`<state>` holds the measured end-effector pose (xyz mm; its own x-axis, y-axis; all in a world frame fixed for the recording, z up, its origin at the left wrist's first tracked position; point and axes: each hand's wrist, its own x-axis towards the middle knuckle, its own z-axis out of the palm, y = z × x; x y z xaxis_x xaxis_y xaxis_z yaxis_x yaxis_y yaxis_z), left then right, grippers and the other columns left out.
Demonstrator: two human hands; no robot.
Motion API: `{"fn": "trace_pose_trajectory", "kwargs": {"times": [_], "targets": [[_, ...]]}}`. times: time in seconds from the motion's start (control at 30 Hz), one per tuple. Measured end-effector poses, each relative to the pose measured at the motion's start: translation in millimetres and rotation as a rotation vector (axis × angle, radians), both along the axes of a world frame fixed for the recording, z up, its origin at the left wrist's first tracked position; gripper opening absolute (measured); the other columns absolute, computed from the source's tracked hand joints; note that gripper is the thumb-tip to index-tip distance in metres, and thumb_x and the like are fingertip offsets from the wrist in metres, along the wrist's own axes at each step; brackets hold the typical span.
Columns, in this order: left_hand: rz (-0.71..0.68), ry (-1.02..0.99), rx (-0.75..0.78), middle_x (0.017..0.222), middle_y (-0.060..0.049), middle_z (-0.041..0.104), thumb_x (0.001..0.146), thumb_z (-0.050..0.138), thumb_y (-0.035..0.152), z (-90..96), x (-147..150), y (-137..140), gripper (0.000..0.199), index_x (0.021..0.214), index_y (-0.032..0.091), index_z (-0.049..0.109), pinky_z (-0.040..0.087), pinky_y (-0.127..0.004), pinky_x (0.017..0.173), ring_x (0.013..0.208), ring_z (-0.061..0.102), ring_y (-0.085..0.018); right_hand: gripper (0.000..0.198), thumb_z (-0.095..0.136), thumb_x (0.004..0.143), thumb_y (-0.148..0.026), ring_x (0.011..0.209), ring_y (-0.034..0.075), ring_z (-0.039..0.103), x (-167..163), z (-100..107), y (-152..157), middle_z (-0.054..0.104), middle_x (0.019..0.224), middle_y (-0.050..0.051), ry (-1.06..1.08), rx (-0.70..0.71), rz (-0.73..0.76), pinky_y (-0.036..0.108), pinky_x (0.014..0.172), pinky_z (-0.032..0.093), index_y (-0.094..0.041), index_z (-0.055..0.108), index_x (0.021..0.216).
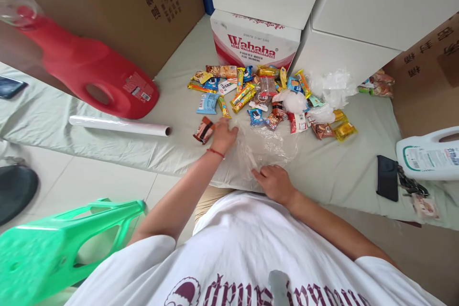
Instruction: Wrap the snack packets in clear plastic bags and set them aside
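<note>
A clear plastic bag lies spread on the pale cloth in front of me. My right hand has its fingers curled at the bag's near edge and pinches the film. At the bag's left side, my left hand reaches forward with thumb and fingers apart. Its fingertips are close to a small yellow snack packet; whether they touch it I cannot tell. Just left of that hand is a brown wrapped snack. Beyond both hands spreads a pile of wrapped snacks, including a light blue packet and a red-and-white packet.
Behind the snacks stands a Wahaha carton. On the left are a red detergent bottle, a white roll and a green stool. A white bottle, black wallet and keys lie right.
</note>
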<state>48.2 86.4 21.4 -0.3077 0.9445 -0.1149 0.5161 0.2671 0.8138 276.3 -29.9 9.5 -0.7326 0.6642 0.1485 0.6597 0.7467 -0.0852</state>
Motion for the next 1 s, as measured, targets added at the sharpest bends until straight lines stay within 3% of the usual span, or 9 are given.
{"fn": "trace_pose_trajectory", "kwargs": {"times": [0.1,0.2,0.3,0.43,0.57,0.63,0.7,0.8,1.0], "targets": [[0.117,0.257,0.261,0.136,-0.019,0.055,0.081,0.058,0.016,33.9,5,-37,0.044,0.125,0.015,0.056,0.039,-0.053,0.115,0.137,0.046,-0.034,0.030,0.053,0.100,-0.018,0.082,0.020,0.062,-21,0,1,0.070,0.091,0.007,-0.105,-0.149,-0.063,0.033,0.074,0.037,-0.021,0.069,0.125],[-0.156,0.294,0.403,0.112,-0.011,0.066,0.087,0.047,0.010,45.9,33,-69,0.028,0.107,0.019,0.064,0.049,-0.043,0.103,0.113,0.061,-0.026,0.028,0.050,0.099,-0.016,0.089,0.024,0.065,-40,2,1,0.072,0.097,0.011,-0.167,-0.277,-0.069,0.035,0.076,0.040,-0.018,0.073,0.115],[-0.448,0.279,0.348,0.106,-0.009,0.071,0.092,0.044,0.011,24.7,62,-72,0.026,0.099,0.020,0.067,0.052,-0.039,0.100,0.107,0.063,-0.023,0.028,0.048,0.097,-0.013,0.092,0.026,0.067,-51,1,-1,0.074,0.096,0.015,-0.176,-0.370,-0.053,0.036,0.078,0.043,-0.015,0.076,0.102],[-0.417,0.405,0.182,0.114,-0.015,0.071,0.099,0.041,0.019,-22.3,65,-51,0.028,0.105,0.016,0.068,0.052,-0.044,0.103,0.115,0.063,-0.027,0.030,0.049,0.104,-0.033,0.091,0.023,0.068,-24,2,-7,0.075,0.096,0.009,0.033,-0.419,-0.052,0.032,0.081,0.046,-0.021,0.075,0.107],[-0.421,0.469,0.227,0.124,-0.014,0.070,0.101,0.039,0.022,-50.0,48,-48,0.031,0.108,0.016,0.068,0.049,-0.046,0.107,0.125,0.061,-0.027,0.044,0.034,0.107,-0.049,0.085,0.021,0.068,43,-1,-5,0.074,0.094,0.008,0.448,-0.380,-0.656,0.030,0.079,0.048,-0.020,0.067,0.113],[-0.417,0.510,0.238,0.136,-0.016,0.066,0.101,0.040,0.023,-55.6,47,-54,0.032,0.114,0.014,0.068,0.045,-0.047,0.113,0.134,0.056,-0.029,0.052,0.035,0.104,-0.055,0.086,0.025,0.068,67,-6,3,0.073,0.095,0.010,0.478,-0.347,-0.995,0.033,0.078,0.048,-0.015,0.059,0.127],[-0.432,0.556,0.221,0.147,-0.017,0.060,0.101,0.041,0.027,-57.7,49,-61,0.037,0.125,0.013,0.065,0.040,-0.049,0.118,0.142,0.050,-0.030,0.068,0.045,0.098,-0.061,0.091,0.028,0.068,72,-11,14,0.072,0.099,0.012,0.440,-0.375,-1.115,0.036,0.078,0.049,-0.010,0.047,0.142],[-0.504,0.622,0.196,0.158,-0.015,0.050,0.104,0.036,0.033,-56.3,51,-69,0.046,0.140,0.015,0.059,0.029,-0.055,0.125,0.150,0.040,-0.030,0.085,0.062,0.087,-0.056,0.090,0.027,0.067,59,-19,31,0.071,0.101,0.011,0.474,-0.437,-1.050,0.035,0.079,0.049,-0.009,0.035,0.154],[-0.532,0.717,0.091,0.168,-0.013,0.034,0.106,0.029,0.039,-48.1,27,-75,0.055,0.157,0.024,0.043,0.007,-0.069,0.125,0.156,0.031,-0.029,0.041,0.058,0.083,-0.046,0.071,0.018,0.059,94,-30,59,0.066,0.079,0.002,0.677,-0.694,-0.765,0.031,0.072,0.049,-0.017,0.072,0.108]]}}
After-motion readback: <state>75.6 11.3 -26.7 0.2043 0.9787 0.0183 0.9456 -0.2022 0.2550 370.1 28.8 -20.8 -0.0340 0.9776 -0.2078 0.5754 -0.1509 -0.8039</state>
